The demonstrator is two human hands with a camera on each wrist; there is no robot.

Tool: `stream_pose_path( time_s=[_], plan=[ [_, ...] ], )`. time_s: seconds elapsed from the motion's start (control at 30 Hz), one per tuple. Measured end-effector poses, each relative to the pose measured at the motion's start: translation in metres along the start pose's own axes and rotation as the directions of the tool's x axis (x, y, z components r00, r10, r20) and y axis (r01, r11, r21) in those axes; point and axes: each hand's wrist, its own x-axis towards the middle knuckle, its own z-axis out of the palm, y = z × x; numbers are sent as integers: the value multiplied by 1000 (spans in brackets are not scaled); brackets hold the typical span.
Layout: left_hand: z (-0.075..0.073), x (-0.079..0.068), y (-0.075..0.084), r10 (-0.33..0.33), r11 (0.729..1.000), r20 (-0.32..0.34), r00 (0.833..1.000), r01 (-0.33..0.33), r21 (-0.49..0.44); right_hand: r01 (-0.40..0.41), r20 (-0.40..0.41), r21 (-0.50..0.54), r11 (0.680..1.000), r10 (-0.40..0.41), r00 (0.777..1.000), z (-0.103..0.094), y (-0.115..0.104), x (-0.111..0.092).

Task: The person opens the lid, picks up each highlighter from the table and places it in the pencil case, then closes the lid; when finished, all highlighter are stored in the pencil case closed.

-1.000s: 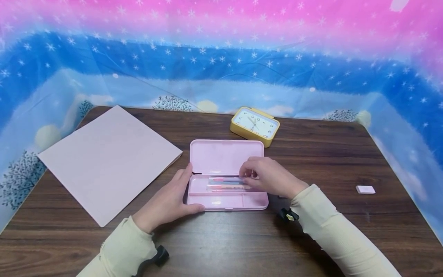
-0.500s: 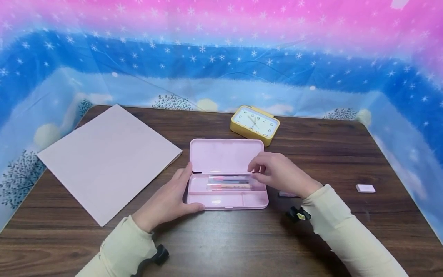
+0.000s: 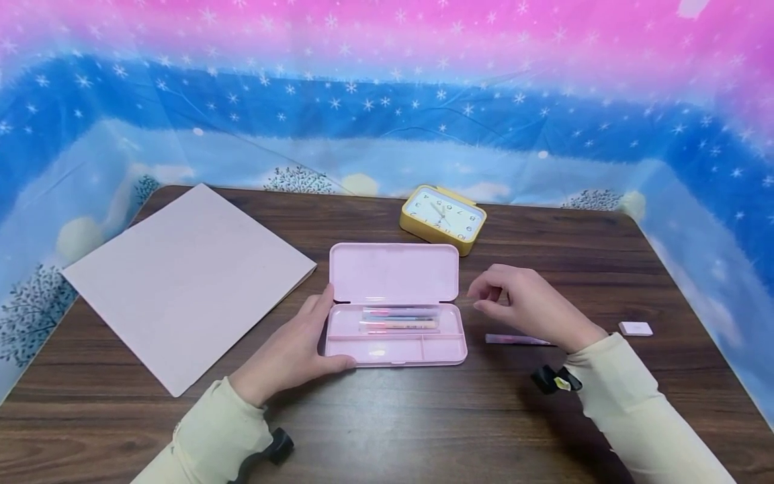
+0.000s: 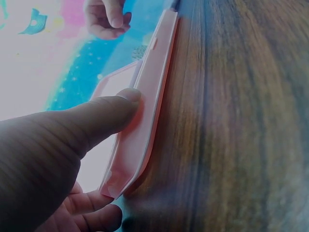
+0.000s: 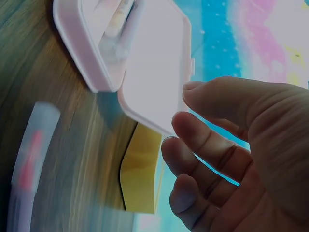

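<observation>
A pink pencil case (image 3: 371, 349) lies with its lid (image 3: 393, 272) raised. Several pens (image 3: 399, 325) lie in its long back compartment; two smaller compartments run along the front. My left hand (image 3: 293, 353) grips the case's left end, its thumb (image 4: 108, 113) against the front wall and the fingers round the side. Off the case's right end, my right hand (image 3: 532, 306) hovers with loosely bent fingers and nothing in them. Below it on the table lies a pen with a clear cap (image 5: 36, 150), partly hidden by the hand in the head view.
Behind the case stands a yellow alarm clock (image 3: 443, 218). A large pale pink square sheet or folder (image 3: 187, 289) covers the table's left part. A small white eraser (image 3: 635, 329) lies at the right. Snowflake-patterned cloth (image 3: 363, 101) surrounds the wooden table (image 3: 387, 430).
My right hand has drawn away from the pens in the case and moved right, past its end, uncovering the pen on the table. The left hand stays on the case.
</observation>
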Motion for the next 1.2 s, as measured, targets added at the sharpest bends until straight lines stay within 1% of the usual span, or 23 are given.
stream_pose_path(
  time_s=[0.2, 0.43, 0.53, 0.7, 0.83, 0.93, 1.07, 1.2],
  plan=[
    [1, 0, 0, 9, 1000, -7, 1000, -9, 4, -37, -26, -32, 999, 36, 999, -8, 12, -19],
    [1, 1, -1, 8, 1000, -13, 1000, -8, 15, -91, -64, -68, 994, 87, 994, -14, 31, -49],
    [0, 1, -1, 5, 1000, -9, 1000, -5, 16, -124, -73, -66, 990, 119, 990, -12, 42, -62],
    [-1, 1, 0, 2, 1000, 2, 1000, -2, 19, -165, -70, -70, 984, 160, 985, -3, 58, -79],
    [-1, 0, 0, -3, 1000, 6, 1000, 3, 20, -175, -74, -88, 981, 169, 983, 3, 67, -87],
    [0, 0, 0, -2, 1000, 3, 1000, 2, 22, -171, -70, -78, 982, 166, 984, 7, 71, -91],
    [1, 0, -1, 7, 1000, -5, 1000, -7, 18, -160, -54, -65, 985, 157, 986, 11, 73, -92],
    [1, 0, -1, 9, 1000, -6, 1000, -9, 16, -156, -44, -74, 985, 153, 987, 14, 75, -90]
  ],
)
